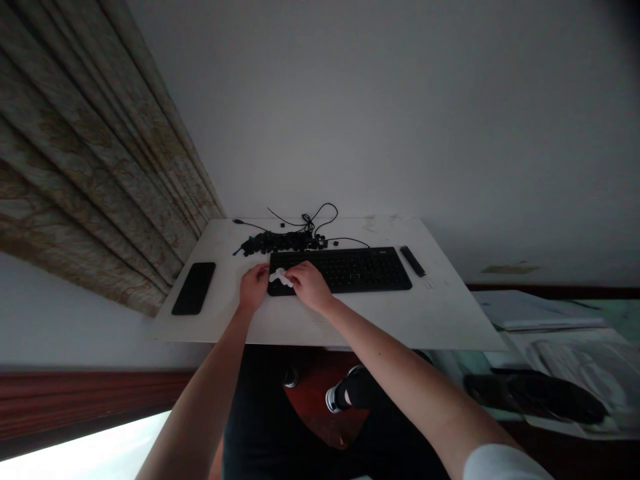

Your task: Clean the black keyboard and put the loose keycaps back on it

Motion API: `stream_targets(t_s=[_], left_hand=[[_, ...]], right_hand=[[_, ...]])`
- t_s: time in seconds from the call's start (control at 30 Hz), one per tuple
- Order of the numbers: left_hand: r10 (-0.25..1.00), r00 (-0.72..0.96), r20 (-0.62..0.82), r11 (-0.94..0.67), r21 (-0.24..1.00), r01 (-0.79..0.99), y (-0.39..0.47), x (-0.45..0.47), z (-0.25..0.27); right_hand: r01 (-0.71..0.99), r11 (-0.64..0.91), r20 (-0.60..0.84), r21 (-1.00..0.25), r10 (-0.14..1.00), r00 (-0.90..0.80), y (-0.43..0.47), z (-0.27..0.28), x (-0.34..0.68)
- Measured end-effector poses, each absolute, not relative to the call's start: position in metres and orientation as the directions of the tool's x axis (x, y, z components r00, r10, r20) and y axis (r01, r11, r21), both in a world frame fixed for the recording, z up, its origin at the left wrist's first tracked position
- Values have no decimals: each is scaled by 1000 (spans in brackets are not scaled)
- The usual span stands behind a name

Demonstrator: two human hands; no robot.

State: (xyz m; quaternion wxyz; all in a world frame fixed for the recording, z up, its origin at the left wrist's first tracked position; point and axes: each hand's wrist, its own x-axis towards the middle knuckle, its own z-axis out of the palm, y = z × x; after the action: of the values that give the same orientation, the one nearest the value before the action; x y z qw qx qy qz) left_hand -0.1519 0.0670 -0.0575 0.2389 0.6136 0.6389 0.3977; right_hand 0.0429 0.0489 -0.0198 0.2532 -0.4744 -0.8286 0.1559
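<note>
A: Keyboard (370,272) position?
B: Flat on the white tabletop (370,320). Right hand (311,287) pinches a white tissue (281,277) over its left end. Left hand (254,288) curls at that edge, probably bracing; can't tell if it grips.
A: Small black pieces (285,243) behind?
B: Heaped, likely keycaps, probably there to leave arm room. Cable (307,220) lies back there too.
A: Rest?
B: Phone (194,288) left, slim dark object (412,261) right. Plain wall (350,120) behind, patterned curtain (100,133) left. Dim room.

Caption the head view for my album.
Right hand holds white wad over black keyboard, left hand at its edge, keycaps behind.
</note>
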Motion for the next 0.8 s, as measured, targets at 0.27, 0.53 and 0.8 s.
stream_targets(t_s=[0.27, 0.53, 0.8], left_hand=[[975, -123, 187, -78, 798, 597, 67, -152, -57], [974, -126, 186, -76, 801, 594, 66, -151, -56], [978, -122, 167, -66, 811, 581, 67, -152, -58]], right_hand=[[794, 516, 129, -320, 854, -503, 46, -20, 26], [787, 566, 119, -245, 823, -555, 41, -18, 23], [809, 570, 34, -146, 820, -571, 38, -11, 62]])
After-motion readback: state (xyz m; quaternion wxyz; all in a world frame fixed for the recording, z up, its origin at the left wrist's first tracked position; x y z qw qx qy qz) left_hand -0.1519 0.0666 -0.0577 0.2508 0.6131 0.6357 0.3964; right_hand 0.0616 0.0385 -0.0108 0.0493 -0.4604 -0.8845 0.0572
